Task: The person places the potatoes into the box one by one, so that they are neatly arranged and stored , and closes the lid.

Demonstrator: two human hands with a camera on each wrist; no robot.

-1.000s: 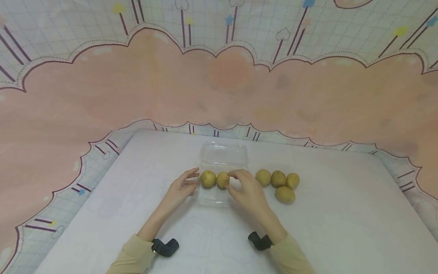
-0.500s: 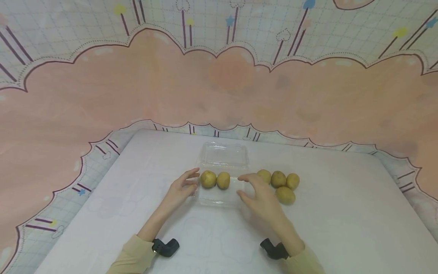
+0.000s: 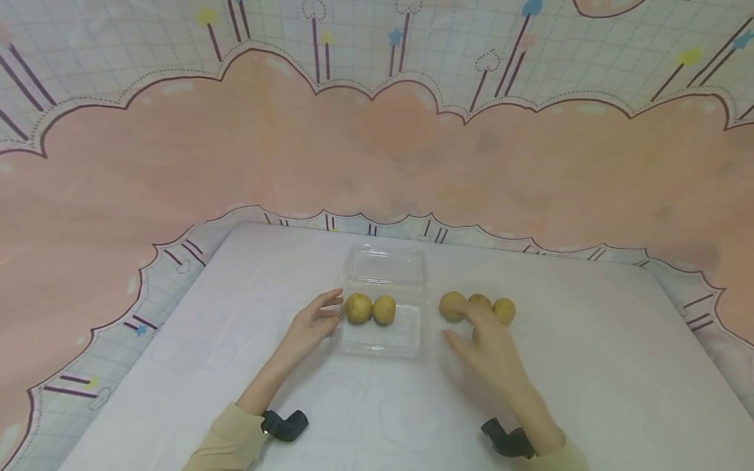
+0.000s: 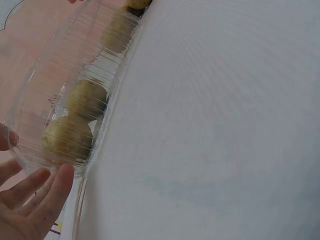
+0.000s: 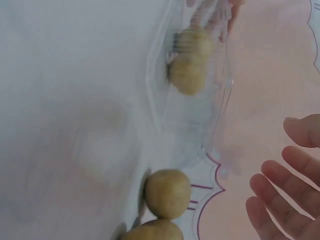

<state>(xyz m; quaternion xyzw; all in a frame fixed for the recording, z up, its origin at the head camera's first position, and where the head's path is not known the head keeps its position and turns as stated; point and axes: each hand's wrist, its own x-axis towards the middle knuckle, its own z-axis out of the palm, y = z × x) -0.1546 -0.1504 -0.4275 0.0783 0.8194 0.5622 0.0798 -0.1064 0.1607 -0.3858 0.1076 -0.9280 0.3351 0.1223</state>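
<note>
A clear plastic clamshell box (image 3: pixel 409 332) lies with its lid folded back. Two yellowish potatoes (image 3: pixel 358 308) sit side by side in its left half. At the box's left wall is my left hand (image 3: pixel 312 322), fingers spread and loosely bent; in the left wrist view its fingertips (image 4: pixel 63 175) touch or nearly touch the clear wall. My right hand (image 3: pixel 485 343) hovers over the loose potatoes (image 3: pixel 452 306) to the box's right, thumb apart from the fingers, with nothing held. Three of these potatoes show; the nearer one is hidden behind that hand. The right wrist view shows the right hand's fingers (image 5: pixel 280 200) extended.
A white table (image 3: pixel 377 412) carries everything. The box's empty lid (image 3: pixel 385 265) extends toward the back. Behind the table hangs a patterned cloth (image 3: pixel 377 157) with cloud shapes. Each wrist wears a black camera mount (image 3: pixel 285 425).
My right hand has moved away from the potato at the middle of the box, rightward to the loose potatoes. My left hand and the box stay in place.
</note>
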